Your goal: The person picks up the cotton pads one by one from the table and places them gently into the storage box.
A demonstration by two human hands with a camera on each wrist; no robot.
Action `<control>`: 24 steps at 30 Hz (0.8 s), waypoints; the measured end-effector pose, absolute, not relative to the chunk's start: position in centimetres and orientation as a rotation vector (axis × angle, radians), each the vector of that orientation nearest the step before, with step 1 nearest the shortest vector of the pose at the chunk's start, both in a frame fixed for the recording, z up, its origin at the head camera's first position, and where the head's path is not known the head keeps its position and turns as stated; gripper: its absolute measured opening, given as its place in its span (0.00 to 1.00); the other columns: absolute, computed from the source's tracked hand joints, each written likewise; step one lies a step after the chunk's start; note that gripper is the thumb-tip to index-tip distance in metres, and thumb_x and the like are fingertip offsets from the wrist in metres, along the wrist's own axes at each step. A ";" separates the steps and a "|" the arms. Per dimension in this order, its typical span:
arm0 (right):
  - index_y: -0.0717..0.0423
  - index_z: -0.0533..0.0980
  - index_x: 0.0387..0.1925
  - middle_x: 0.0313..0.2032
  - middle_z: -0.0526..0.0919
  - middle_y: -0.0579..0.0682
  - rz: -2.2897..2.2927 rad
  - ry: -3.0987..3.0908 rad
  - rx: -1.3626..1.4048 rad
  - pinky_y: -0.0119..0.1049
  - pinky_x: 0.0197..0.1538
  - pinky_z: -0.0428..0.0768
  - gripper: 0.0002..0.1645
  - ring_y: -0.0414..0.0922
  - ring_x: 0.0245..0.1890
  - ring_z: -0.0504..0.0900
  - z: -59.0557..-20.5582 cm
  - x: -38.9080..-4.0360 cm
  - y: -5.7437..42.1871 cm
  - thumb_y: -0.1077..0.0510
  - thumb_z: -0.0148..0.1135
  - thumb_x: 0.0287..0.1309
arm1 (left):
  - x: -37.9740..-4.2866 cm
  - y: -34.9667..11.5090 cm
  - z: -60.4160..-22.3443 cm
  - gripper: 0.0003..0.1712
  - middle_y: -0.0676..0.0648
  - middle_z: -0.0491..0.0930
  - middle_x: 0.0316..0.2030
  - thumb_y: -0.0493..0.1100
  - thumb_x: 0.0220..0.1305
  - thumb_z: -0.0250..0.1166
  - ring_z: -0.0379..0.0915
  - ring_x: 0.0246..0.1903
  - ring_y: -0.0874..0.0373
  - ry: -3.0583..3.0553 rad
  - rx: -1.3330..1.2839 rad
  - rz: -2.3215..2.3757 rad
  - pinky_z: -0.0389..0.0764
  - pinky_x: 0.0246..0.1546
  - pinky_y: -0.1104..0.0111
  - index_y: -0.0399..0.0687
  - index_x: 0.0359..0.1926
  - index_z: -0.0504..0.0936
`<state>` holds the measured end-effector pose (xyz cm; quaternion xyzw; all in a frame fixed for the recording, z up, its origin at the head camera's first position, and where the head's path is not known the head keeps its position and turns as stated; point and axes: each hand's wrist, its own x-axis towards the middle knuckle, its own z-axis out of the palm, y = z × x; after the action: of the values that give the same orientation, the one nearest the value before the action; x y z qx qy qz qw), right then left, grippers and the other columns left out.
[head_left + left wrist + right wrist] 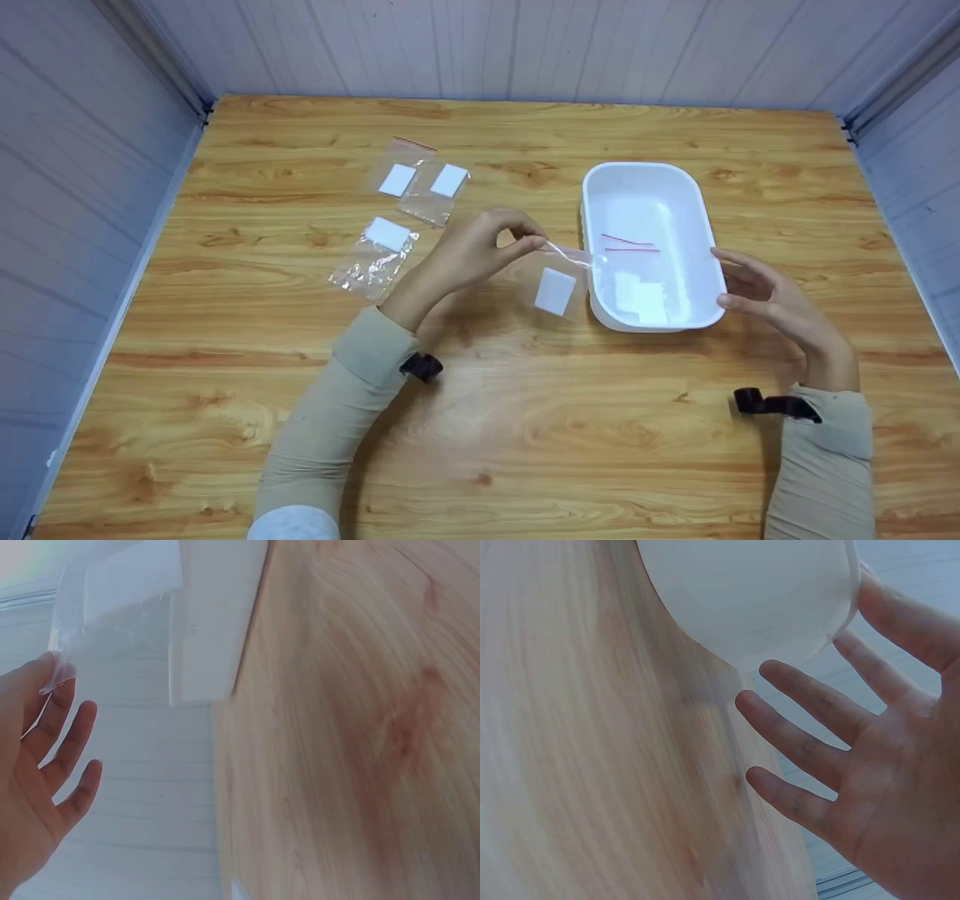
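Observation:
My left hand (484, 247) pinches the top edge of a clear plastic bag between thumb and forefinger. A white rectangular piece (555, 291) shows inside this bag (112, 637), which hangs beside the left wall of a white plastic tub (679, 225). In the left wrist view, the other fingers are spread and loosely bent. At the tub's right side, my right hand (772, 300) touches the rim with thumb and forefinger. The right wrist view shows its remaining fingers (802, 742) extended, apart from the tub. Bags with red strips (630, 250) and white pieces (651, 301) lie in the tub.
Three more clear bags with white pieces lie on the wooden table left of the tub: one at the back (397, 180), one overlapping it (448, 181), one nearer (388, 234). Pale panel walls (510, 49) stand behind and at both sides.

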<state>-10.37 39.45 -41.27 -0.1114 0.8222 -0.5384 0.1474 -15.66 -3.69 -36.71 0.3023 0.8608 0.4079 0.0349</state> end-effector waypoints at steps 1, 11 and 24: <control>0.55 0.59 0.74 0.64 0.71 0.51 -1.545 2.368 -0.320 0.26 0.53 0.76 0.39 0.36 0.59 0.74 -41.3 -10.4 39.4 0.68 0.60 0.65 | -15.6 -3.6 -36.6 0.14 0.56 0.84 0.37 0.53 0.69 0.62 0.77 0.40 0.65 2.649 0.920 1.264 0.75 0.44 0.69 0.51 0.43 0.87; 0.54 0.59 0.74 0.65 0.70 0.51 -1.542 2.363 -0.313 0.26 0.53 0.75 0.39 0.36 0.59 0.73 -41.3 -10.4 39.3 0.67 0.61 0.65 | -15.4 -1.8 -35.8 0.14 0.57 0.84 0.38 0.53 0.69 0.62 0.75 0.41 0.65 2.706 0.821 1.428 0.75 0.43 0.67 0.51 0.45 0.87; 0.52 0.59 0.75 0.65 0.70 0.50 -1.526 2.373 -0.287 0.26 0.52 0.76 0.39 0.36 0.58 0.74 -41.2 -10.4 39.3 0.66 0.61 0.65 | -15.2 1.6 -35.0 0.13 0.58 0.84 0.39 0.52 0.70 0.62 0.75 0.39 0.68 2.756 0.742 1.509 0.74 0.37 0.73 0.53 0.47 0.87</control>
<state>-10.36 39.33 -41.18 -0.1001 0.8271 -0.5317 0.1523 -15.20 1.56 -34.97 0.2296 0.8529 0.4669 -0.0431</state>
